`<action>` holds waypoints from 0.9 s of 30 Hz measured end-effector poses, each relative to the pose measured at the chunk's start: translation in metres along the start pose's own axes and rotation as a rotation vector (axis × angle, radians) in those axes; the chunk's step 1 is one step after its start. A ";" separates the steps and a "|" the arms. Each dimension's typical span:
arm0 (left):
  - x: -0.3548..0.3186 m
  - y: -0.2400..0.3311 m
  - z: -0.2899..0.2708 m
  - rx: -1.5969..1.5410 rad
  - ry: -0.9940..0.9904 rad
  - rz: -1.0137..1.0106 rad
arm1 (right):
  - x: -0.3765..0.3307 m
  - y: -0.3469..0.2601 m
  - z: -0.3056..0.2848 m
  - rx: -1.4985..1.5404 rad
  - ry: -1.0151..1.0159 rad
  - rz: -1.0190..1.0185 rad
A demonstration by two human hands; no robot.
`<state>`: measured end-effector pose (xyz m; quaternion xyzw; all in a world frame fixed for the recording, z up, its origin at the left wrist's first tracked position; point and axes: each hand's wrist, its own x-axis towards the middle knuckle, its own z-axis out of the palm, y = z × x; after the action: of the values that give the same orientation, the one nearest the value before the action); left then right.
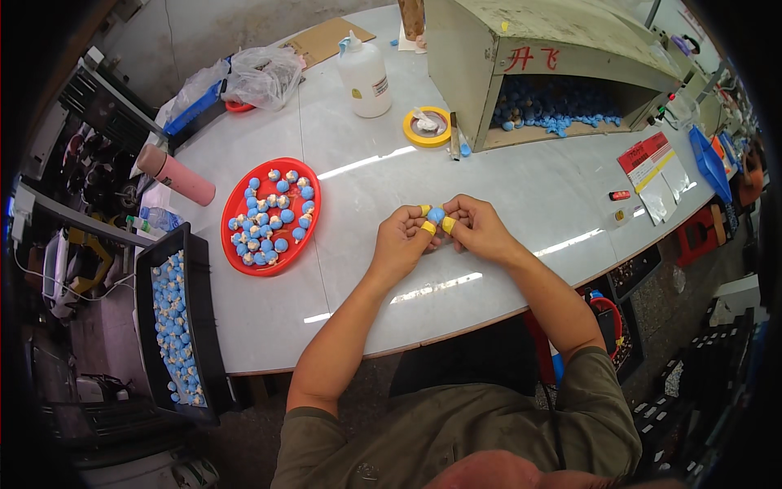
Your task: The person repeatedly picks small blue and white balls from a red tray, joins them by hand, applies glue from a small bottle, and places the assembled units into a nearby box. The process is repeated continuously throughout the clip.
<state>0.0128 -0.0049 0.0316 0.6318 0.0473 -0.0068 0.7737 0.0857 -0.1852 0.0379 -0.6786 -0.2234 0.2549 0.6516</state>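
A small blue ball (437, 215) is pinched between the fingertips of both hands above the white table (521, 183). My left hand (402, 236) and my right hand (474, 226) meet at the ball, and several fingertips wear yellow tape. To the left lies a red oval tray (309, 238) holding several blue balls with pale tips. A black crate (204, 326) at the table's left edge holds many more of them.
A white plastic bottle (364, 77), a yellow tape roll (427, 127) and a beige box (562, 57) with blue pieces inside stand at the back. A pink cylinder (175, 175), plastic bags (261, 75) and printed sheets (656, 171) lie around the edges.
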 end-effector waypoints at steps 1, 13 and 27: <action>0.000 0.000 0.000 -0.002 0.000 -0.005 | 0.000 0.002 0.000 0.002 0.003 0.001; 0.002 0.000 -0.001 -0.023 0.002 -0.048 | 0.000 0.005 -0.001 -0.011 0.020 0.008; 0.002 0.000 -0.005 -0.099 -0.068 -0.174 | -0.001 -0.001 0.001 -0.214 0.072 0.037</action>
<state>0.0145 0.0004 0.0305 0.5855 0.0759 -0.0930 0.8017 0.0849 -0.1852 0.0390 -0.7570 -0.2131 0.2172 0.5783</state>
